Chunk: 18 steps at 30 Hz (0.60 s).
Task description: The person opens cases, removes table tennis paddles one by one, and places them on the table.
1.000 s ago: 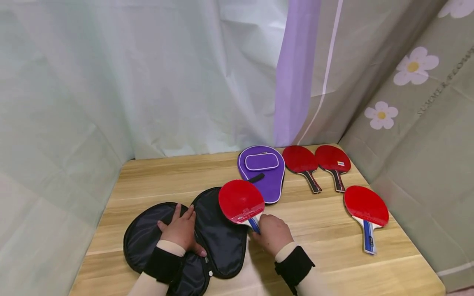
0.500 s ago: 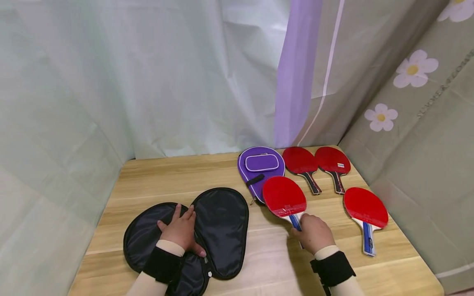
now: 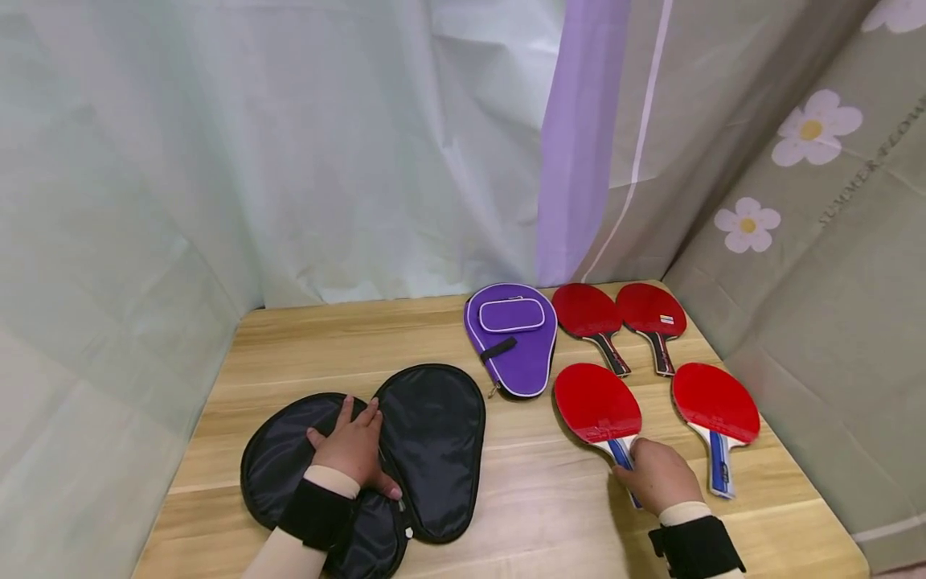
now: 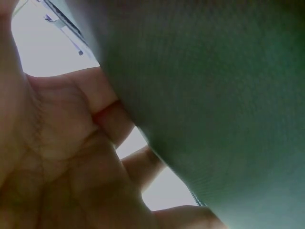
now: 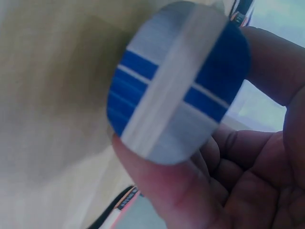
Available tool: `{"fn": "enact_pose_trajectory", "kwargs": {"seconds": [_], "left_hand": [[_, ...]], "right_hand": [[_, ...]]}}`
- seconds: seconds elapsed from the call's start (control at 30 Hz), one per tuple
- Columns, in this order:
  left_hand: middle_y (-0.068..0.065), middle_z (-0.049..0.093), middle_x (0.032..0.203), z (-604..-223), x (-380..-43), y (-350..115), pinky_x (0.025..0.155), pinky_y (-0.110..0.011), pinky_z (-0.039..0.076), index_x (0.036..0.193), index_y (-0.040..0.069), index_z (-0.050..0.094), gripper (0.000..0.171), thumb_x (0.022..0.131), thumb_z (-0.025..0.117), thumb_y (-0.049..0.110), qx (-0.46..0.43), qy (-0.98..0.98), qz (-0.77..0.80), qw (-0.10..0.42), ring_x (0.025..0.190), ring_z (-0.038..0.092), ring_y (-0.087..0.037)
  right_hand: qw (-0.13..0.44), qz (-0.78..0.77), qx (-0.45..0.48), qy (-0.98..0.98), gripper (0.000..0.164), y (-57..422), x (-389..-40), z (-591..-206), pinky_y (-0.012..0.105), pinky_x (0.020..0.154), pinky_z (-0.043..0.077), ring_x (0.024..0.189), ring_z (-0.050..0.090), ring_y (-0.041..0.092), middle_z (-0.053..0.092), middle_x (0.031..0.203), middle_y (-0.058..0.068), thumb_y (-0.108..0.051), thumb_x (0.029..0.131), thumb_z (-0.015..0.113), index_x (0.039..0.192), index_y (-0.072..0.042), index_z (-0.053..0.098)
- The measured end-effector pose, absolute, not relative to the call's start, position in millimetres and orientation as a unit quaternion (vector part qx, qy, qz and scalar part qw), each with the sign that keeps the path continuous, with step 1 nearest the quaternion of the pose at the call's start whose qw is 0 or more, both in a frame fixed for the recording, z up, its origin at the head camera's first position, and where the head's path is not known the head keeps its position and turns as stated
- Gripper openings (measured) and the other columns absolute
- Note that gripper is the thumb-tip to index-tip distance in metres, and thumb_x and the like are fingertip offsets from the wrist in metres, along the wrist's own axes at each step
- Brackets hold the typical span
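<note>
In the head view my right hand (image 3: 660, 476) grips the blue-and-white handle of a red table tennis bat (image 3: 597, 402), low over the table at the right. The handle's striped butt end (image 5: 176, 86) fills the right wrist view, with thumb and fingers round it. My left hand (image 3: 350, 452) lies with spread fingers on a black bat case (image 3: 434, 450), which is unzipped and laid out in two halves. Dark case fabric (image 4: 205, 95) covers much of the left wrist view, with the fingers reaching along its edge.
A purple bat case (image 3: 526, 354) lies at the back. Right of it are two red bats with dark handles, one (image 3: 584, 312) beside the other (image 3: 651, 310). Another blue-handled red bat (image 3: 716, 400) lies near the right edge. Curtains enclose the wooden table (image 3: 325, 338).
My right hand has carried the bat from over the black case rightward, past the purple case, to a spot beside the other blue-handled bat. My left hand has stayed in place.
</note>
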<state>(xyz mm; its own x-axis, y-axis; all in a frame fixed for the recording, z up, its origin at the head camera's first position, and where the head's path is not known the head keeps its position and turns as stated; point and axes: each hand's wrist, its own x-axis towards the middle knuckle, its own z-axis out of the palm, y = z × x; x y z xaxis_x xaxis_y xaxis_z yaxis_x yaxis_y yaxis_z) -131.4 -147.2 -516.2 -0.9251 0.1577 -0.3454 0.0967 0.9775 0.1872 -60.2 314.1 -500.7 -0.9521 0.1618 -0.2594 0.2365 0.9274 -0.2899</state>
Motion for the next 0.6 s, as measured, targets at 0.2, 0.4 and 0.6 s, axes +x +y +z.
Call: {"fn": "enact_pose_trajectory", "kwargs": {"seconds": [0.2, 0.4, 0.6], "left_hand": [[-0.014, 0.031, 0.189, -516, -131, -147, 0.114, -0.103, 0.022, 0.169, 0.0, 0.05, 0.145, 0.054, 0.111, 0.065, 0.063, 0.976, 0.086, 0.188, 0.178, 0.01, -0.051], [-0.016, 0.033, 0.188, -509, -128, -145, 0.115, -0.103, 0.023, 0.167, -0.002, 0.051, 0.142, 0.055, 0.112, 0.06, 0.062, 0.976, 0.09, 0.187, 0.178, 0.012, -0.052], [-0.017, 0.033, 0.188, -502, -128, -142, 0.114, -0.103, 0.024, 0.167, -0.003, 0.051, 0.142, 0.055, 0.112, 0.059, 0.063, 0.976, 0.087, 0.191, 0.177, 0.013, -0.053]], "right_hand": [[0.118, -0.158, 0.1, 0.975, 0.03, 325, -51, -507, 0.032, 0.06, 0.039, 0.065, 0.055, 0.02, 0.06, 0.069, 0.003, -0.021, 0.095, 0.09, 0.083, -0.007, 0.066], [0.122, -0.159, 0.109, 0.974, 0.029, 330, -50, -506, 0.033, 0.063, 0.04, 0.067, 0.055, 0.021, 0.061, 0.07, 0.004, -0.023, 0.094, 0.091, 0.089, -0.005, 0.069], [0.125, -0.15, 0.115, 0.974, 0.029, 333, -52, -505, 0.034, 0.064, 0.04, 0.069, 0.055, 0.023, 0.06, 0.072, 0.005, -0.022, 0.093, 0.093, 0.089, -0.005, 0.069]]}}
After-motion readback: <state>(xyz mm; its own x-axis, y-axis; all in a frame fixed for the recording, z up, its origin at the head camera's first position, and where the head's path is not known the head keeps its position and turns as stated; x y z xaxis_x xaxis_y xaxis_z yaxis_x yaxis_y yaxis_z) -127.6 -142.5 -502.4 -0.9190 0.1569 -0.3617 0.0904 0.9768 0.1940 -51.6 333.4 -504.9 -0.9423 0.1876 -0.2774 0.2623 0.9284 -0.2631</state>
